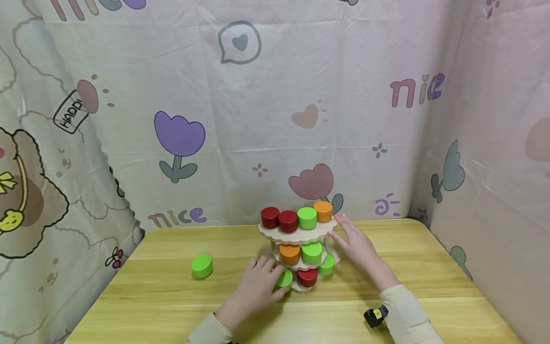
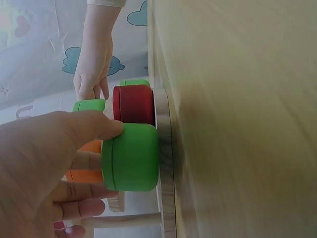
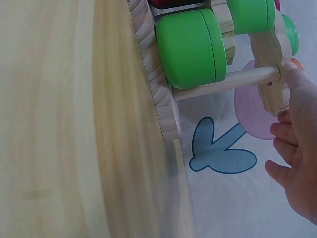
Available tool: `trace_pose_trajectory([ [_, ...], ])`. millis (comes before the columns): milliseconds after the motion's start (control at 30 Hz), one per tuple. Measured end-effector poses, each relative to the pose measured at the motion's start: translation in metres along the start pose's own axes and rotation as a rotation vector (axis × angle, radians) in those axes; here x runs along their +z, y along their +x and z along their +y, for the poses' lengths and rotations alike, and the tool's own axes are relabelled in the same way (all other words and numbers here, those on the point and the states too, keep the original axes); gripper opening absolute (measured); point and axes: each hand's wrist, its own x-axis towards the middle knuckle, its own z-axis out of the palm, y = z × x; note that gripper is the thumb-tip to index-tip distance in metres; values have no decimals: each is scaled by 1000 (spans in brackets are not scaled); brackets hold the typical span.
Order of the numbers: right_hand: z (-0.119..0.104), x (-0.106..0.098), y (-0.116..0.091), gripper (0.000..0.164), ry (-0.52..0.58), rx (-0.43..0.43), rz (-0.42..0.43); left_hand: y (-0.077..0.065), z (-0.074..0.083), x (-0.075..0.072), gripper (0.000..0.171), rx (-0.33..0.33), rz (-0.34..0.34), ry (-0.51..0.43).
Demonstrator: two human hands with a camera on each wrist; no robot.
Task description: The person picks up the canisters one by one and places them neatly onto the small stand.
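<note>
A three-tier wooden stand (image 1: 296, 233) with scalloped shelves holds red, green and orange round blocks. My left hand (image 1: 261, 283) is at the lowest shelf's left side, pinching a green round block (image 2: 131, 157) between thumb and fingers. In the left wrist view, this block's flat end is right at the shelf (image 2: 166, 163). My right hand (image 1: 358, 246) rests against the top shelf's right edge, thumb toward the front and fingers extended behind it. Beside the held block on the lowest shelf are a red block (image 1: 307, 277) and another green block (image 3: 190, 48).
A loose green round block (image 1: 202, 265) lies on the wooden table (image 1: 167, 306), left of the stand. A small black device (image 1: 375, 316) is by the right sleeve. Printed cloth (image 1: 258, 119) hangs behind the table and along both sides.
</note>
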Motion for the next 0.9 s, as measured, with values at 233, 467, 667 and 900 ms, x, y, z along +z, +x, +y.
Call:
trace_pose_trajectory([
  [233, 2, 1, 0, 70, -12, -9, 16, 1, 2, 1, 44, 1, 10, 13],
  [467, 1, 2, 0, 69, -19, -26, 38, 2, 3, 4, 35, 21, 123, 40],
  [667, 1, 1, -1, 71, -15, -6, 13, 4, 5, 6, 33, 37, 117, 9],
  [900, 1, 0, 0, 70, -10, -3, 2, 7, 7, 10, 28, 79, 162, -49],
])
